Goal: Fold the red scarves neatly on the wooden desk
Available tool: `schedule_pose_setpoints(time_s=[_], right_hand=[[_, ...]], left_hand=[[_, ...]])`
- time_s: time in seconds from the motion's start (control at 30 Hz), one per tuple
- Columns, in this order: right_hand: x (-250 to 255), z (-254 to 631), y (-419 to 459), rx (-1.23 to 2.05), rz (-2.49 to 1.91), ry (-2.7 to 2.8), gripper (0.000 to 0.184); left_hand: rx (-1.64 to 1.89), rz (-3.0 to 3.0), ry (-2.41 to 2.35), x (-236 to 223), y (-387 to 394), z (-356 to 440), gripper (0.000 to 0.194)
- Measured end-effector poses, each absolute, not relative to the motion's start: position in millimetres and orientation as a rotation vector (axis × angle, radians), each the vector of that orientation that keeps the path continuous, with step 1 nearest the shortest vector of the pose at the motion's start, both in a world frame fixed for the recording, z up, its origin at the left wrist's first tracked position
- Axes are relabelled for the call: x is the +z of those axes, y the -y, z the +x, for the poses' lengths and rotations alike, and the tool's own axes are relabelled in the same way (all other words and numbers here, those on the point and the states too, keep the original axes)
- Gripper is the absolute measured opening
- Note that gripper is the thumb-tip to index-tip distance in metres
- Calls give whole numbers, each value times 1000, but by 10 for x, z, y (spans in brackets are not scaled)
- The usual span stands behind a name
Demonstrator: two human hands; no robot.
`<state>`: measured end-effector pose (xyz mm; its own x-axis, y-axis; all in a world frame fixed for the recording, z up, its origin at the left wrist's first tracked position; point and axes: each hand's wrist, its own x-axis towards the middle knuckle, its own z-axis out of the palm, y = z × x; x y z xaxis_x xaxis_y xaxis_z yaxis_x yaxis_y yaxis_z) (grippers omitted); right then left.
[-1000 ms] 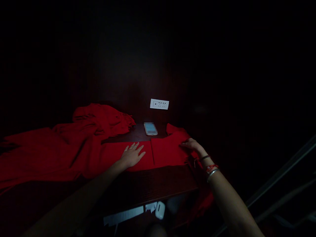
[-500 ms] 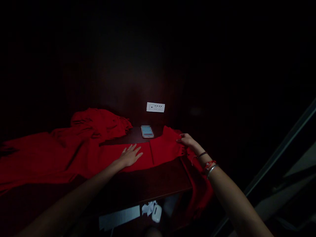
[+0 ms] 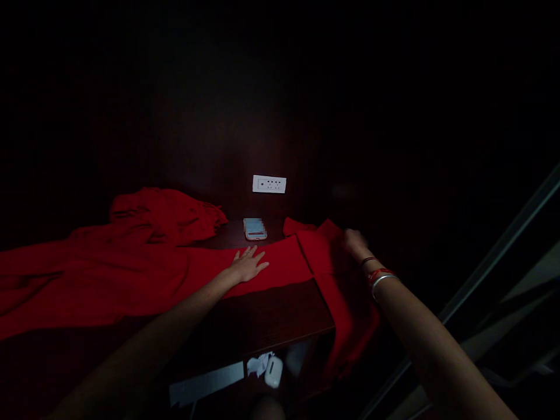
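Note:
A long red fringed scarf [image 3: 271, 262] lies along the dark wooden desk [image 3: 271, 315], its left part loosely rumpled and its right part flatter. My left hand [image 3: 248, 266] rests on the flat part with fingers spread, palm down. At the right end my right hand [image 3: 355, 241] is closed on the edge of the folded-over scarf end; its fingertips are dim and partly hidden. More red cloth [image 3: 350, 321] hangs down over the desk's right side. Behind the flat part is a bunched heap of red fringed cloth [image 3: 166, 213].
A phone [image 3: 255, 229] lies behind the scarf, below a white wall socket [image 3: 269, 184]. Under the desktop are a white earbud case [image 3: 273, 372], crumpled paper [image 3: 259, 364] and a pale flat sheet [image 3: 207, 382]. A slanting metal edge [image 3: 494, 262] stands at the right. The room is very dark.
My right hand has moved right, drawing the scarf's end toward the desk's right edge, where it now overlaps the hanging cloth. My left hand has shifted right, still flat on the scarf.

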<state>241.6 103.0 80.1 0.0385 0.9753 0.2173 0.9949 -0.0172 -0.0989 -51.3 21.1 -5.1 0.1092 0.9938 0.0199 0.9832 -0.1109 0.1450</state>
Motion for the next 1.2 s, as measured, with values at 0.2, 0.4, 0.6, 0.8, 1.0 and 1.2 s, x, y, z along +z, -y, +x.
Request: schedule_pose_setpoints(time_s=[0.2,0.4,0.6,0.8,1.0,1.2], right_hand=[[698,1799,-784,-554,-1533,2254,28],[392,1008,-501,-176,-868,2636,33],[-91,856,-436,65,-892,2708,51],[-114,893,-410,78,-992,2774,49],[-75,895,-400,61,-927,2691,48],[90,871,-244,183,-394,2755,44]], left_hand=[[167,2365,-2024,-70,127,-903,59],[173,2396,-1977,-180,264,-1080,54],[170,2151,-2191,-61,394,-989,60],[-27,1788,-2281,42,430,-1014,76],[257,2284,-2194,-28,580,-1147,63],[121,2891,-1456,208,808,-1253,38]])
